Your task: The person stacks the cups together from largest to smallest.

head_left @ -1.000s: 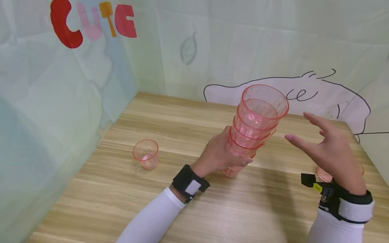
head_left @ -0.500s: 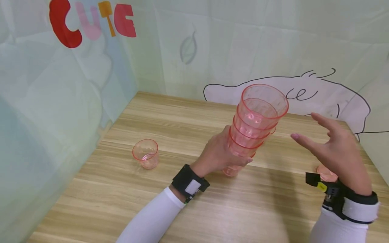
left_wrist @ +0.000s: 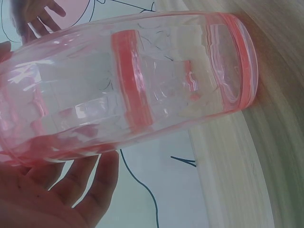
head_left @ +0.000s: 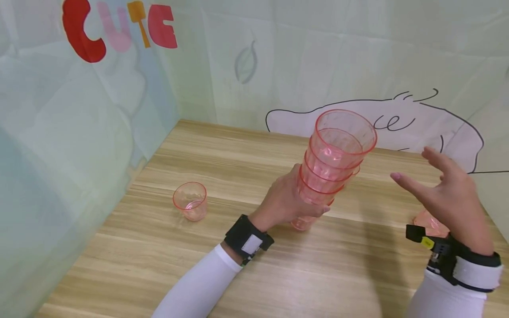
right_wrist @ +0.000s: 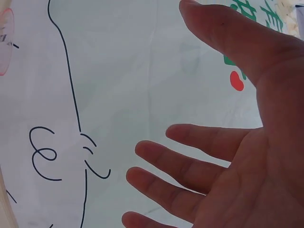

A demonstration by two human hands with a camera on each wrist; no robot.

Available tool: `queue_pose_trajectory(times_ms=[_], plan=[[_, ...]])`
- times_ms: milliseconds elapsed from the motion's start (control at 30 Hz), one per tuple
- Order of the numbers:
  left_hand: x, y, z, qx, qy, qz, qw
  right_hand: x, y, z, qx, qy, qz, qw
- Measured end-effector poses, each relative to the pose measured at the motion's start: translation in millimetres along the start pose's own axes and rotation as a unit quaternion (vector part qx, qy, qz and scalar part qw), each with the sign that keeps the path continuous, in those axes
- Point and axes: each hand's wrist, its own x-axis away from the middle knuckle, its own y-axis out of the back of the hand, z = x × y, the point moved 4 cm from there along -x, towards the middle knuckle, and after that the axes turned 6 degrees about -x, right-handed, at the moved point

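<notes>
Backdrop and work surface, as I see them from my place.
Wood-grain counter [head_left: 131, 260] before me; creased pale back sheet [head_left: 318, 53] at its far edge, bearing a grey leaf outline [head_left: 245, 66] and a black-line drawing [head_left: 385, 110] on white. To my left, "CUTE" lettering [head_left: 124, 28] in red, pink and orange. My right wrist view adds green characters [right_wrist: 248, 5] above a red spot [right_wrist: 236, 81].

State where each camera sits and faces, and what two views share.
Head: worn on the head, facing forward and down at the table; left hand, right hand, sleeves show.
Left wrist: on that wrist, facing the cup stack; parts of both hands show.
Right wrist: on that wrist, facing the wall drawing; right hand shows.
Head and left wrist share the cup stack.
</notes>
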Motion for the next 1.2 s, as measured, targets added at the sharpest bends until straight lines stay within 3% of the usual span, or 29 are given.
queue_pose_trajectory(times_ms=[500, 1200], plan=[[-0.3, -0.2, 0.9, 0.006, 0.002, -0.002, 1.0000, 0, 16, -25, -0.005, -0.055, -0.045, 0.997], [0.1, -0.4, 1.3, 0.019, -0.002, -0.001, 0.9998, -2, 23, -50, -0.002, -0.128, -0.062, 0.990]])
